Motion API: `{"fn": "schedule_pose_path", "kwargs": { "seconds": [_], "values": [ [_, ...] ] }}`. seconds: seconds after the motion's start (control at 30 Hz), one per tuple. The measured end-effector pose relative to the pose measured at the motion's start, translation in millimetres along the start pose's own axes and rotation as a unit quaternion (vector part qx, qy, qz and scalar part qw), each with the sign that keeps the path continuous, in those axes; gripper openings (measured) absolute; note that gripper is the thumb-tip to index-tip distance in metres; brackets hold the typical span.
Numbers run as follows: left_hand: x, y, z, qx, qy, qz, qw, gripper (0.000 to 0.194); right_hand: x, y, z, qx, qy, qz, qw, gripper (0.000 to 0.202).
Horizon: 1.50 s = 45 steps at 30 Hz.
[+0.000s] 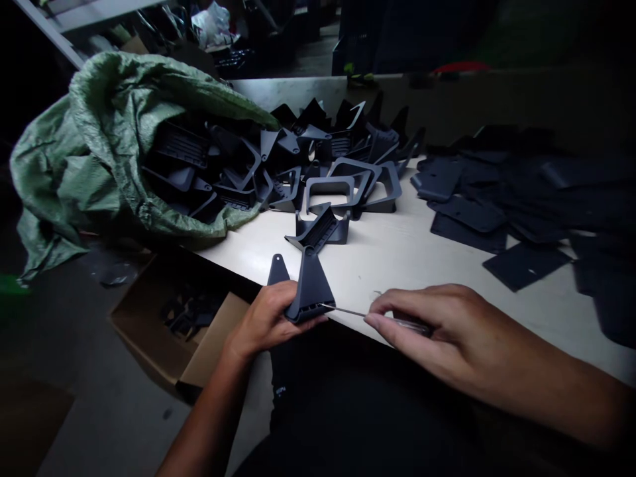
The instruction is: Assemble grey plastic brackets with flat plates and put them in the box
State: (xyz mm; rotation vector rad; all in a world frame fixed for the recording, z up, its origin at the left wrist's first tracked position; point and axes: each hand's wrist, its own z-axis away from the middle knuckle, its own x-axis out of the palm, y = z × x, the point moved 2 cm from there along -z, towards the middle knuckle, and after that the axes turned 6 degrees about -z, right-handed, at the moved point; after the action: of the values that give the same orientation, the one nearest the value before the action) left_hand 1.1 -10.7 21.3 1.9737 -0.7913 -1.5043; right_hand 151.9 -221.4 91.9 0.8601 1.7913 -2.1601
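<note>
A dark grey plastic bracket (313,281) with tapered arms is gripped in my left hand (268,315) at the table's front edge. My right hand (442,324) pinches a thin tool with a metal shaft (348,311), perhaps a small screwdriver or a blade. Its tip meets the slotted lower edge of the bracket. Most of the tool's handle is hidden by my fingers. Just beyond the held piece, two more brackets (322,225) lie against each other on the pale tabletop.
A green woven sack (114,132) spills many brackets (342,172) across the table (397,245). Flat dark plates (467,212) are heaped at the right. Below the left edge stands an open cardboard box (149,331) with dark pieces inside. A shelf (94,13) is behind.
</note>
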Motion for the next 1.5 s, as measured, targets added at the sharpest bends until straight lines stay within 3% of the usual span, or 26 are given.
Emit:
{"fn": "schedule_pose_path", "kwargs": {
  "seconds": [0.1, 0.2, 0.47, 0.67, 0.8, 1.03, 1.27, 1.33, 1.4, 1.5],
  "values": [
    [1.2, -2, -4, 0.018, -0.037, 0.001, 0.999, 0.016, -3, -3, -1, -0.026, -0.006, 0.031, 0.999, 0.021],
    [1.4, -2, -7, 0.021, -0.035, 0.002, 0.999, 0.016, -1, -4, -1, -0.043, 0.008, 0.057, 0.997, 0.018],
    [6.3, 7, -15, 0.052, -0.035, 0.037, 0.997, 0.017, 21, 6, -7, 0.000, -0.001, 0.006, 1.000, 0.025],
    [4.8, 9, -21, 0.054, -0.055, 0.017, 0.997, 0.016, 18, 7, -6, 0.043, 0.008, -0.056, 0.997, 0.032],
    [7.2, 9, -24, 0.052, -0.065, -0.028, 0.996, 0.015, 16, 5, -7, 0.034, 0.043, -0.018, 0.998, 0.027],
    [12.2, 1, -23, 0.025, -0.014, -0.061, 0.998, 0.016, 34, 16, -9, 0.012, 0.105, 0.041, 0.994, 0.027],
    [25.6, -10, -20, 0.002, 0.120, -0.014, 0.993, 0.025, 62, 30, -10, -0.070, 0.266, -0.045, 0.960, 0.016],
    [27.1, -10, -21, 0.014, 0.129, 0.004, 0.992, 0.025, 64, 31, -7, -0.102, 0.290, -0.047, 0.951, 0.013],
    [27.2, -10, -21, 0.026, 0.108, 0.024, 0.994, 0.024, 62, 30, -3, -0.116, 0.276, -0.040, 0.953, 0.014],
    [27.9, -10, -21, 0.018, 0.053, 0.061, 0.997, 0.021, 49, 26, 4, -0.070, 0.195, -0.055, 0.977, 0.017]
  ]
}}
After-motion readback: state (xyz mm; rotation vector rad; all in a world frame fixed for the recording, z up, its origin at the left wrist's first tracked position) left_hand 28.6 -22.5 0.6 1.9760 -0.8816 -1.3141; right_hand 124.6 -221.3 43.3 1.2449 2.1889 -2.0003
